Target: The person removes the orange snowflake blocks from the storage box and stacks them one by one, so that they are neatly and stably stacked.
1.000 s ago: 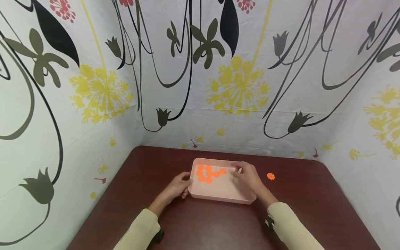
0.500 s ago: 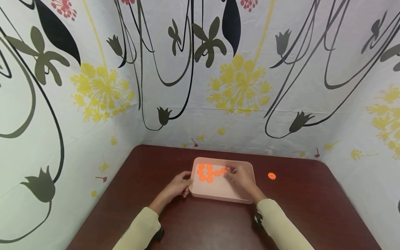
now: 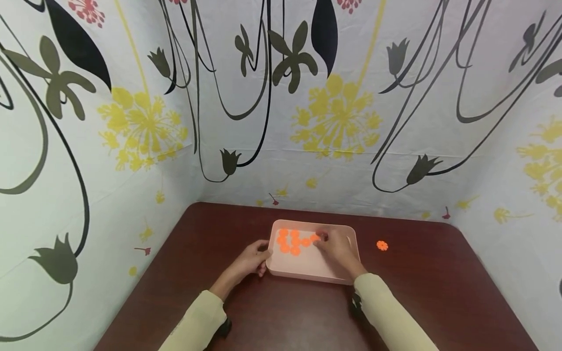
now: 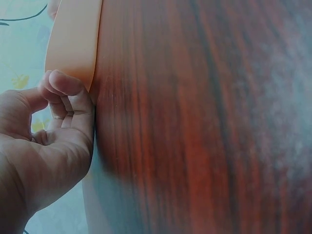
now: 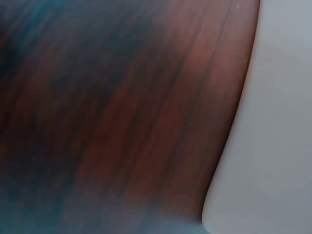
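Note:
A pale pink tray (image 3: 307,271) lies on the table, with several small orange flower-shaped pieces (image 3: 295,251) flat in its left half. My left hand (image 3: 251,258) grips the tray's left side, thumb at the rim and fingers curled against the outer wall. The left wrist view shows that hand (image 4: 58,131) at a corner of the tray (image 4: 75,39). Over the tray's upper middle, my right hand (image 3: 338,248) pinches an orange flower-shaped piece at the right end of the row; its fingertips partly hide it. In the right wrist view only tray and table appear, without the hand.
One more orange flower-shaped piece (image 3: 382,245) lies on the dark red wooden table (image 3: 290,312), right of the tray. A white cloth (image 3: 263,131) with printed flowers hangs behind the table and along both sides.
My right hand has moved left across the tray to the end of the orange row, its fingertips now against it. My left hand keeps its hold on the tray's left side.

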Available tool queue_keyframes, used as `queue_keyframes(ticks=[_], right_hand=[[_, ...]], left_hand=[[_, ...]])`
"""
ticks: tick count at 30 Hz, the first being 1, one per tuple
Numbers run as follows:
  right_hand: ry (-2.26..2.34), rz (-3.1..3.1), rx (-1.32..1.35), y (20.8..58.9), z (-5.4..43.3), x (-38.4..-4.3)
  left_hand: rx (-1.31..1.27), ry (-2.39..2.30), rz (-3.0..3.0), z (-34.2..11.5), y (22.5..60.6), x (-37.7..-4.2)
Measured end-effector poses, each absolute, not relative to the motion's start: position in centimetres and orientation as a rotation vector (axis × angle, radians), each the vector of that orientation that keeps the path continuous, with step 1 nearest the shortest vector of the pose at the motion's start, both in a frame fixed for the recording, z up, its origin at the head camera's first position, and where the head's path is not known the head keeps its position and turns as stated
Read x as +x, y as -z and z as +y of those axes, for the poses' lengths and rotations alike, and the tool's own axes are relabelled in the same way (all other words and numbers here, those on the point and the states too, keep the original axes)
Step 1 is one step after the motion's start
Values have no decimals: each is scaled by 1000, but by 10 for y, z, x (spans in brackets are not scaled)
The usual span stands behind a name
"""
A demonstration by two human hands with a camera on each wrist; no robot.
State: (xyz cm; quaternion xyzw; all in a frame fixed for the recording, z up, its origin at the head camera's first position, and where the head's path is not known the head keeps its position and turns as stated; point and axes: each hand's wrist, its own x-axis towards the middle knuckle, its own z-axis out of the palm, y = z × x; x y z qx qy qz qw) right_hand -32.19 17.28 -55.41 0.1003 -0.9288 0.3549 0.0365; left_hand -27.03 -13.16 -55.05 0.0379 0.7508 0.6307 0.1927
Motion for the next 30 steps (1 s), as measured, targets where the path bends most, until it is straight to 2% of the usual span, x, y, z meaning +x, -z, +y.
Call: queue_keyframes(ticks=[11, 30], right_hand=[[-994, -2854, 344, 554, 165, -326], [-806, -2819, 348, 534, 186, -326]], left_hand=[[93, -1777, 2120, -136, 548, -269], [125, -1762, 2095, -134, 550, -270]])
